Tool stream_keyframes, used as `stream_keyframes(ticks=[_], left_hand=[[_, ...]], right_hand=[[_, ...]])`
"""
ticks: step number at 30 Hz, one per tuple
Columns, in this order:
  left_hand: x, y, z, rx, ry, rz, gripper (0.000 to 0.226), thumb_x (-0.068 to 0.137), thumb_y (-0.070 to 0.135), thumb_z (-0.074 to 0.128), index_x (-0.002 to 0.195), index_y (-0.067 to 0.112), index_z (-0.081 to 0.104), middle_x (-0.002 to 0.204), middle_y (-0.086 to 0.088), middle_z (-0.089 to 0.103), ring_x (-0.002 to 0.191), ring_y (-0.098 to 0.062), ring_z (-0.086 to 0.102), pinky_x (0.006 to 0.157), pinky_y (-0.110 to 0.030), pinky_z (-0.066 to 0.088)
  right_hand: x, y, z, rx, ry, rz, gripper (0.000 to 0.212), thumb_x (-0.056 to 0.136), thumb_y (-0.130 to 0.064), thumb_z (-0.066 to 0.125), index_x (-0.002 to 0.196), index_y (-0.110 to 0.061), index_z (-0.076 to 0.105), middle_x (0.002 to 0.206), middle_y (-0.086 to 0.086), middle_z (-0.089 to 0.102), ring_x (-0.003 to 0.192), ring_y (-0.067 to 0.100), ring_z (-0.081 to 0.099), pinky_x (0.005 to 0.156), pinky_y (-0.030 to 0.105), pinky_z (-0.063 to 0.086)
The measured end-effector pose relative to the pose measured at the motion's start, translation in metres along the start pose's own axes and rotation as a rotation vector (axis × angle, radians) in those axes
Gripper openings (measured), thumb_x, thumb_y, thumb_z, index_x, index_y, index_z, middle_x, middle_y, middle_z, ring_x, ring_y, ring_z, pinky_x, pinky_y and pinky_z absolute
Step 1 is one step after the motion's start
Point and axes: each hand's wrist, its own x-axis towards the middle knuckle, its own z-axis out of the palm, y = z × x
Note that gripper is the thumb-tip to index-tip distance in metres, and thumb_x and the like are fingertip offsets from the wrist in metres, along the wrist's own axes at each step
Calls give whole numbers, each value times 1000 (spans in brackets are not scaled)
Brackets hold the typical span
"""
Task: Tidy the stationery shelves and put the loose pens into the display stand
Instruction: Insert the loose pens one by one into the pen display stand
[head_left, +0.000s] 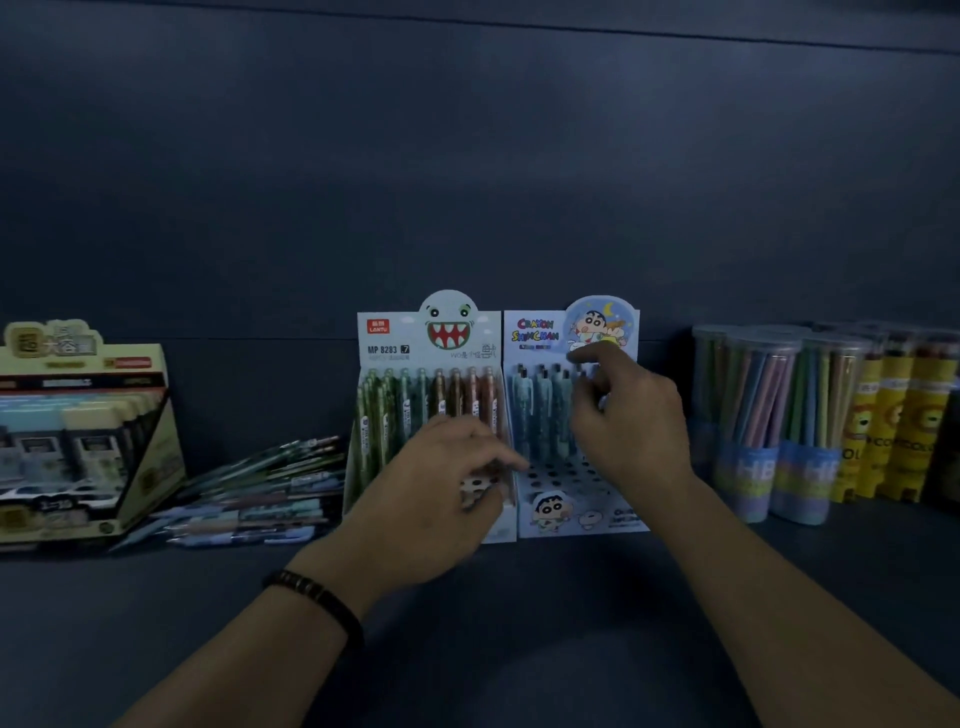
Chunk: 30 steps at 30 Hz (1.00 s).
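Two cardboard pen stands are side by side at the back of the shelf. The monster-face stand (395, 338) is nearly full of green and brown pens. The cartoon-boy stand (535, 332) has blue pens in its back rows and empty holes (566, 475) in front. My right hand (631, 426) reaches into the cartoon-boy stand, its index finger raised, thumb and other fingers pinching the top of a pen (597, 387) in the back row. My left hand (441, 493) hovers blurred before the monster-face stand, fingers bent; whether it holds anything is unclear. Loose pens (260, 493) lie in a pile to the left.
An open display box of erasers or cases (78, 431) stands at the far left. Clear tubs of pencils (763, 415) and yellow lion-print tubes (893, 415) fill the right side. The dark shelf surface (493, 623) stretches toward me below the hands.
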Motion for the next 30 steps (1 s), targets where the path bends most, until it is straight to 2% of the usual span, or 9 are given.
stream_keyframes(ticks=[3,5,9,12,14,17,20,26,30], left_hand=[[-11,-16,-32,82,3,1,18,98,31,68,115,38,71,105,27,59,105,1,55,92,-16,44],[-29,-36,-56,157,20,-47,18,95,30,72,111,39,72,102,28,60,103,4,52,89,-10,40],[-82,-75,-100,301,40,-118,22,92,23,77,109,36,72,103,24,62,94,2,52,87,-13,37],[-117,-95,-116,304,87,-169,20,92,19,78,105,35,74,99,21,64,92,-3,58,86,-26,44],[-136,-107,-117,279,116,-231,23,91,17,79,103,36,74,98,21,62,94,-6,57,86,-25,43],[-150,-119,-112,266,137,-270,26,87,14,81,98,37,73,98,20,62,95,-5,56,89,-25,44],[-150,-119,-108,233,160,-299,26,85,13,80,96,36,75,98,20,61,94,-2,55,91,-26,45],[-151,-123,-103,216,146,-336,22,82,18,81,96,35,77,96,25,58,90,11,50,106,-39,44],[-151,-126,-103,219,119,-330,19,81,21,81,94,35,79,93,24,63,88,5,54,106,-41,44]], right_hand=[[-6,-28,2,31,-27,-61,18,99,-20,60,113,-25,69,66,-12,59,58,8,54,60,36,50],[-11,-56,7,91,-96,-86,13,97,-22,62,105,-25,71,63,-13,58,58,7,56,61,34,50],[-27,-118,29,233,-388,-53,11,94,-23,65,84,-26,69,70,-9,66,66,6,62,66,33,55],[-40,-158,52,207,-576,-78,11,94,-24,65,84,-24,71,80,-8,70,71,7,66,70,36,61],[-50,-178,68,160,-653,-114,11,94,-24,63,89,-24,73,87,-7,70,76,9,67,74,38,62],[-68,-192,89,50,-697,-147,14,93,-29,61,98,-22,73,96,1,70,86,19,68,80,42,62],[-79,-195,99,-119,-716,-205,18,98,-28,58,106,-16,68,93,6,63,86,28,65,72,38,54],[-88,-201,99,-253,-699,-264,18,100,-27,55,93,-14,64,89,7,63,82,30,65,65,36,43],[-91,-198,96,-207,-698,-259,22,100,-38,54,99,-17,63,93,4,64,85,27,63,69,37,48]])
